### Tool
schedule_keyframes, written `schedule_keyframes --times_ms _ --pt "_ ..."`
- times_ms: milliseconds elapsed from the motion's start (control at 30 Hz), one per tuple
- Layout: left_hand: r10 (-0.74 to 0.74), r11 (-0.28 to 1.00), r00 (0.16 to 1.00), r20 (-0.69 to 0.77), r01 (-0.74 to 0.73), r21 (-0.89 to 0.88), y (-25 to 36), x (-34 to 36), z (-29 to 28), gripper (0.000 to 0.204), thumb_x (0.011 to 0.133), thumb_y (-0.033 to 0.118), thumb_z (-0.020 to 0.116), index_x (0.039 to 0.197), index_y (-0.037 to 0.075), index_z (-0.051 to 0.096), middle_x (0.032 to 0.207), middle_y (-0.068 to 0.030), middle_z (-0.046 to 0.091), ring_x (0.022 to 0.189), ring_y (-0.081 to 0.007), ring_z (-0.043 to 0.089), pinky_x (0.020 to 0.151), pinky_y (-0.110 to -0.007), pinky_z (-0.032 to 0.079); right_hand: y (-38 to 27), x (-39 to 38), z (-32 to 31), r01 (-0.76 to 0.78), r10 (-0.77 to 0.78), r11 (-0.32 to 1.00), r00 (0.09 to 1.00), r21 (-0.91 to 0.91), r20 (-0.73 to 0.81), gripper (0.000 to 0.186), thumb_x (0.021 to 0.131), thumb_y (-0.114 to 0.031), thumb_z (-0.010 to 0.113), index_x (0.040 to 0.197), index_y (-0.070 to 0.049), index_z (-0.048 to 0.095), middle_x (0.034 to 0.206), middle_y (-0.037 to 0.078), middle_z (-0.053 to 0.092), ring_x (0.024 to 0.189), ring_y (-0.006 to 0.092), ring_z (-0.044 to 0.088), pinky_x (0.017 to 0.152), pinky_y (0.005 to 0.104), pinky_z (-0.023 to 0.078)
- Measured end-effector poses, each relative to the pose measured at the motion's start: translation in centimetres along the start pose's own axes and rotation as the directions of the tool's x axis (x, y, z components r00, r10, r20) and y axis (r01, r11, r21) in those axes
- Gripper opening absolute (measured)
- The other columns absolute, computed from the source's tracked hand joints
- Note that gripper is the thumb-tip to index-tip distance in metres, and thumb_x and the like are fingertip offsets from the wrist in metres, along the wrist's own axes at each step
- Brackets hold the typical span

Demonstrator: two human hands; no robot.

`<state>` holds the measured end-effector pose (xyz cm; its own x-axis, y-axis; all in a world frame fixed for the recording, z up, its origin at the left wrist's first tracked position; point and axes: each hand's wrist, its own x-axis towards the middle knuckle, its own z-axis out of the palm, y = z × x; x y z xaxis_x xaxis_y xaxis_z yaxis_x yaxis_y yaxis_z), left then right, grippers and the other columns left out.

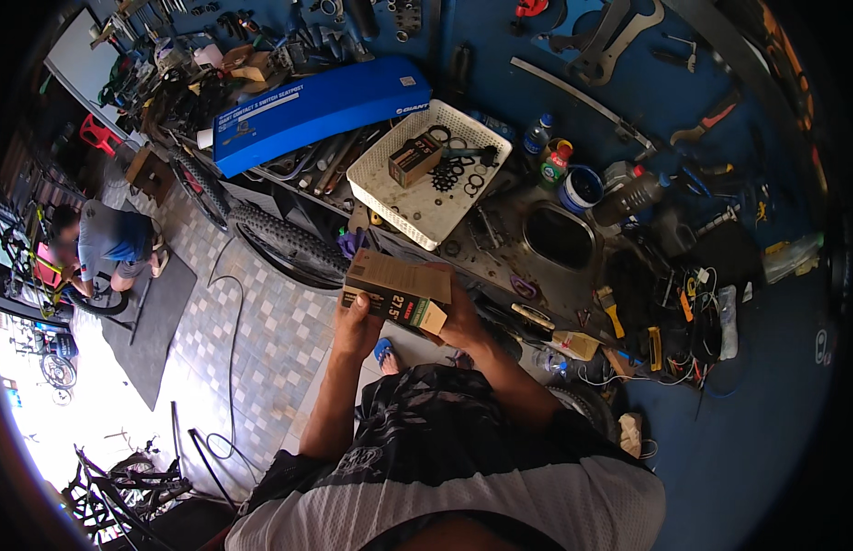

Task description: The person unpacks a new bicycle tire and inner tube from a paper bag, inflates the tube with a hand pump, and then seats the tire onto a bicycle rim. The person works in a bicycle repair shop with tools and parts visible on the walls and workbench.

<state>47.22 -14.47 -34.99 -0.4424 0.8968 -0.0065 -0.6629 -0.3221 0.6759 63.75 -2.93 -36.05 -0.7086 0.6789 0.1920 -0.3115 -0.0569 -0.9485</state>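
Note:
Both of my hands hold a small brown cardboard box point(396, 289) with a black printed side, in front of my chest. My left hand point(355, 323) grips its lower left end from below. On the box's right side, my right hand point(463, 317) wraps around it from behind. The box hangs over the front edge of a cluttered metal workbench point(500, 253). Beyond it on the bench stands a white perforated basket point(417, 207) holding a second small box point(414, 158) and several black rings.
A long blue carton point(316, 106) lies on the bench at the back left. Knobby bike tyres point(284, 241) lean under the bench. Bottles and a tub point(581, 188) stand to the right, tools hang on the blue wall. A person crouches by a wheel at far left point(109, 243).

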Motion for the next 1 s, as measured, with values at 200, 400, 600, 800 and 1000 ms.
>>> schedule_keyframes --times_ms 200,400,600,800,1000 --pt "0.152 0.982 0.966 -0.209 -0.172 -0.081 7.0 1.5 -3.8 0.067 0.098 0.06 0.058 0.148 0.016 0.045 0.144 -0.0067 0.056 0.137 -0.0266 0.052 0.113 -0.05 0.042 -4.8 -0.5 -4.7 -0.145 0.144 0.989 0.981 0.004 -0.128 0.051 0.091 -0.022 0.076 0.134 0.0 0.058 0.129 0.007 0.06 0.122 0.0202 0.058 0.112 0.0379 0.04" --pt "0.203 0.951 0.878 -0.433 -0.071 0.301 11.6 3.5 -6.4 0.064 0.098 0.056 0.061 0.143 0.012 0.046 0.129 -0.0094 0.063 0.114 -0.0245 0.065 0.09 -0.041 0.057 -6.5 -1.3 -6.1 -0.153 0.252 0.894 0.949 0.422 -0.19 0.044 0.096 -0.017 0.063 0.137 -0.006 0.052 0.13 0.012 0.065 0.115 0.025 0.065 0.097 0.0459 0.055" --pt "0.49 0.633 0.807 -0.329 -0.069 0.771 13.4 7.1 -5.6 0.081 0.084 0.015 0.086 0.146 0.005 0.035 0.122 -0.0141 0.062 0.111 -0.0237 0.065 0.091 -0.039 0.056 -4.4 -4.4 -5.9 -0.139 0.294 0.854 0.924 0.501 -0.245 0.048 0.098 -0.031 0.06 0.138 -0.007 0.053 0.132 0.013 0.064 0.118 0.0315 0.064 0.097 0.0462 0.052" --pt "0.638 0.081 0.755 0.152 -0.262 0.962 17.5 12.8 0.0 0.086 0.076 0.012 0.089 0.146 0.006 0.039 0.125 -0.0178 0.062 0.116 -0.0306 0.064 0.098 -0.043 0.052 -3.4 -8.1 -6.5 -0.154 0.419 0.695 0.881 0.702 -0.222 0.042 0.1 -0.036 0.056 0.133 -0.011 0.058 0.133 0.012 0.065 0.119 0.0306 0.061 0.105 0.0546 0.045" --pt "0.416 -0.624 0.722 0.553 -0.216 0.751 22.1 25.5 2.9 0.079 0.077 0.027 0.088 0.142 0.013 0.046 0.14 -0.0149 0.057 0.136 -0.0381 0.05 0.112 -0.049 0.04 -4.0 -8.9 -5.9 -0.143 0.384 0.783 0.876 0.605 -0.291 0.043 0.099 -0.029 0.056 0.137 -0.009 0.052 0.132 0.01 0.064 0.12 0.0277 0.061 0.099 0.0478 0.047"
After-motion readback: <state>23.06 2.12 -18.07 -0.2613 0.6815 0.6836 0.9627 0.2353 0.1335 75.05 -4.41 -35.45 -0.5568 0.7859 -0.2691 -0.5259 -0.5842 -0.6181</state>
